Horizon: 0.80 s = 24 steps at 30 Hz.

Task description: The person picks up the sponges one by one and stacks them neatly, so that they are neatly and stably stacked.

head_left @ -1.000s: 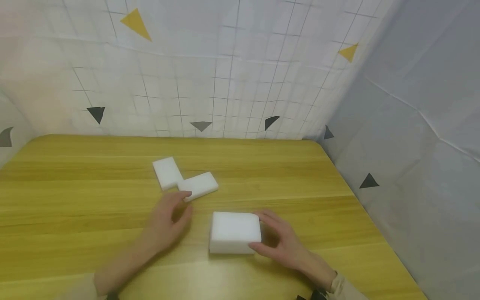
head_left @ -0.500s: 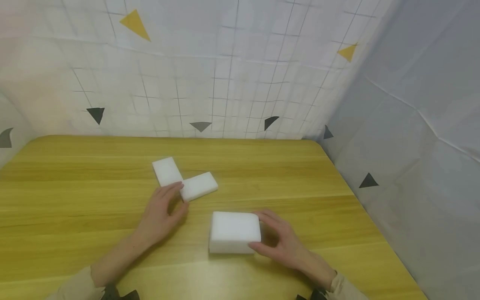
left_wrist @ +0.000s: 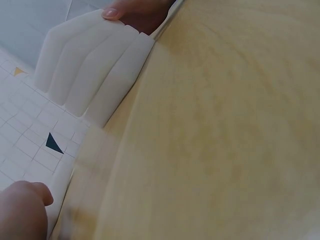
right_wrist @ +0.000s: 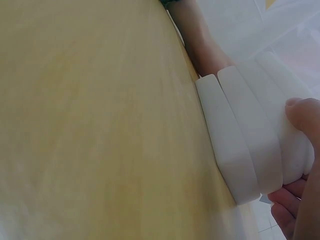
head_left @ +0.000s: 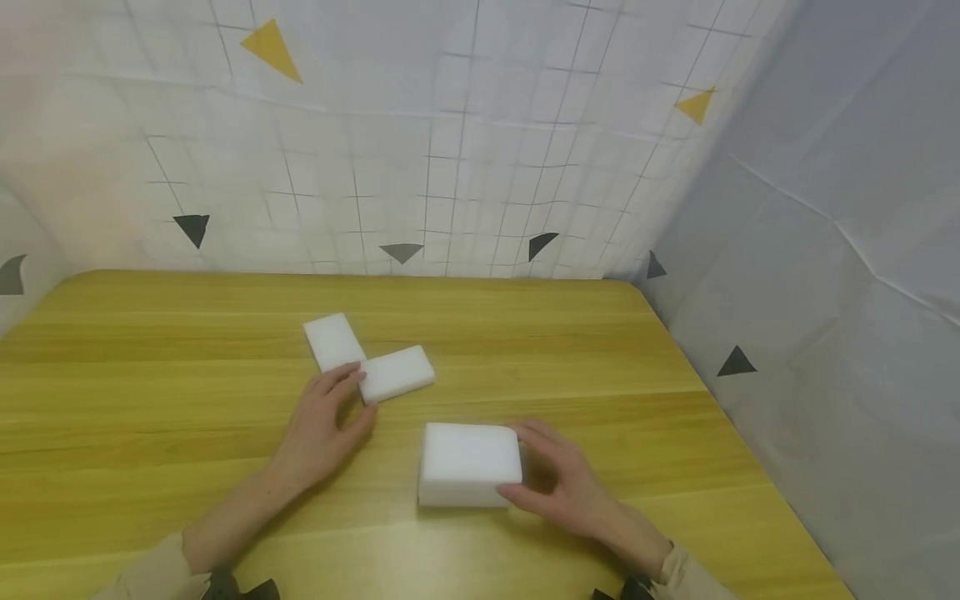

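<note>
Two flat white sponges lie on the wooden table in the head view. My left hand [head_left: 318, 429] holds the left end of the nearer sponge [head_left: 397, 373], thumb at its front corner and fingers at its back corner. The other sponge [head_left: 332, 340] lies just behind, partly covered by those fingers. Closer to me stands a stack of several white sponges [head_left: 471, 450]. My right hand [head_left: 562, 487] grips its right end, thumb on the front and fingers behind. The right wrist view shows the stack's layers [right_wrist: 250, 125] slightly staggered, with the right thumb [right_wrist: 300, 112] against the upper ones.
The wooden table [head_left: 637, 375] runs back to a white patterned sheet [head_left: 375, 167]. On the right, a grey-white sheet [head_left: 840, 333] hangs along the table's edge.
My left hand has drawn back left from over the nearer sponge to its left end. That sponge has since turned very slightly. The right hand and stack have stayed put.
</note>
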Each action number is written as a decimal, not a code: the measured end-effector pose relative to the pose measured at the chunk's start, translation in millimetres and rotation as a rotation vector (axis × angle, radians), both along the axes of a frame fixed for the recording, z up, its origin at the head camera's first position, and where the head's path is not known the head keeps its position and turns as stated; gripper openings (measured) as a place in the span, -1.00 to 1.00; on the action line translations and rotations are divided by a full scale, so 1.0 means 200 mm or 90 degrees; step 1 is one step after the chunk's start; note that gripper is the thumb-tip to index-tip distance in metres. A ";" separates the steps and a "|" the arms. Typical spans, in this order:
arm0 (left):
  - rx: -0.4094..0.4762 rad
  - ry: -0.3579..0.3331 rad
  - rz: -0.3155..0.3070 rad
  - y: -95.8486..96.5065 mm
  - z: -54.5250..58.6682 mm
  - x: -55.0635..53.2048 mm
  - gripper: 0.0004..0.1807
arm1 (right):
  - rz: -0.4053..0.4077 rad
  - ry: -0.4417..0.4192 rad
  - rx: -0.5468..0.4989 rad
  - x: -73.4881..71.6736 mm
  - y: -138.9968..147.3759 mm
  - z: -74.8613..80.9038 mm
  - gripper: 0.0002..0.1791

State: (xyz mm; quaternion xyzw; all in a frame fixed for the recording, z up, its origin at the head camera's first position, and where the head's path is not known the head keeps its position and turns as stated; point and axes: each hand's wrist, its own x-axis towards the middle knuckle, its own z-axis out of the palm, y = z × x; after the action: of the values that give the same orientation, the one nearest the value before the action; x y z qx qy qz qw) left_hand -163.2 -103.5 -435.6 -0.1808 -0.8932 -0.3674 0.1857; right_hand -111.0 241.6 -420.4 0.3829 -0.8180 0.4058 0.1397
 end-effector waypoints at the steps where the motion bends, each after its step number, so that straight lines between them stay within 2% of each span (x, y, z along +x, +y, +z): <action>1: 0.000 0.003 0.000 0.00 0.00 0.00 -0.46 | 0.000 0.000 0.000 0.00 0.00 0.00 -0.35; 15: 0.021 0.035 0.006 0.00 0.00 0.01 -0.58 | -0.003 -0.002 0.005 0.00 0.00 0.00 -0.36; 24: 0.015 0.007 -0.012 0.00 0.00 0.02 -0.61 | 0.010 0.000 -0.003 0.00 0.00 0.00 -0.35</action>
State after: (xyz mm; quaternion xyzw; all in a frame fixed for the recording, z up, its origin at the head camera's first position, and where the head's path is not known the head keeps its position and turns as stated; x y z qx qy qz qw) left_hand -159.7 -104.1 -436.5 -0.1892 -0.8860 -0.3788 0.1892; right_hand -110.6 241.2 -419.9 0.3891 -0.8141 0.4086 0.1376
